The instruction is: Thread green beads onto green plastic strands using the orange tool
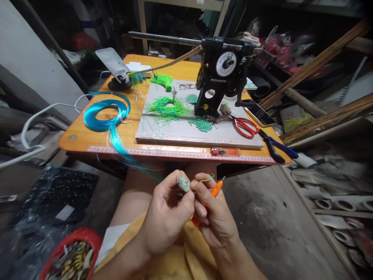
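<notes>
Above my lap, my left hand (171,210) is closed, with a small pale green speckled lump (183,184) at its thumb and index finger. I cannot tell what the lump is made of. My right hand (217,212) wraps round an orange-handled tool (216,189) with a short thin metal tip pointing up and right. The thumb and finger of that hand also pinch a bright green strand (205,180) with a small blue bit near its curled end. The fingertips of both hands meet, hiding the strand's lower end.
On the wooden table (72,134) stand a black machine with a dial (226,64) and a grey board (163,134) bearing green strand bundles (169,109) and green beads (201,125). Blue fibre (93,120) lies left; red-handled scissors (246,128), pliers (272,146) and an orange cutter (225,151) lie right.
</notes>
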`<state>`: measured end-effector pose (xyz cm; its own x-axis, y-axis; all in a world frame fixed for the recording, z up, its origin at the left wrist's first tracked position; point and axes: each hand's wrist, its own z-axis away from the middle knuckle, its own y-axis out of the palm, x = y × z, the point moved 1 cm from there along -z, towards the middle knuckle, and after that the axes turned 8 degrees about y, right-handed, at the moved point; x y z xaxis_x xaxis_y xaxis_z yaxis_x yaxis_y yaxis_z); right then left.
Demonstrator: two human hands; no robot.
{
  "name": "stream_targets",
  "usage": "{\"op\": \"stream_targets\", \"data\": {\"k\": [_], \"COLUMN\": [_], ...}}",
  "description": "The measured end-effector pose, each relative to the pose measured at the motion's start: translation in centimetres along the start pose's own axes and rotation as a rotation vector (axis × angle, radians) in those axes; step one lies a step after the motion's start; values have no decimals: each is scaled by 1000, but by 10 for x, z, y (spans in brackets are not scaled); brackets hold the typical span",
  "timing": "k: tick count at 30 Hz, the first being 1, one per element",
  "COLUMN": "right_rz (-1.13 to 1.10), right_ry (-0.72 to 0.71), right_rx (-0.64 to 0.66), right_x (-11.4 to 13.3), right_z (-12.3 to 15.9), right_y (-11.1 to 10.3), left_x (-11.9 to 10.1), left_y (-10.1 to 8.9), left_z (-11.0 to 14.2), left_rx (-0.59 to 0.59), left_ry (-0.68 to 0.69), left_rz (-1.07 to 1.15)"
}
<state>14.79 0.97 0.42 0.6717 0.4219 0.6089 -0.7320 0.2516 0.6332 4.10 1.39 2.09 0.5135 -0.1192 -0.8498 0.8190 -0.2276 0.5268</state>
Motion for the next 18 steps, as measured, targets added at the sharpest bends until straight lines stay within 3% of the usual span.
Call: {"op": "stream_targets", "data": {"k": [18], "right_rz": [82], "right_ry": [-99], "right_rx": [24], "right_x": [0], "right_z": [2], "right_y": [-5], "left_x": [-1], "left_y": [0], "left_z": [-1], "left_rx": [28], "left_ry": [-12], "left_rz": [-1]}}
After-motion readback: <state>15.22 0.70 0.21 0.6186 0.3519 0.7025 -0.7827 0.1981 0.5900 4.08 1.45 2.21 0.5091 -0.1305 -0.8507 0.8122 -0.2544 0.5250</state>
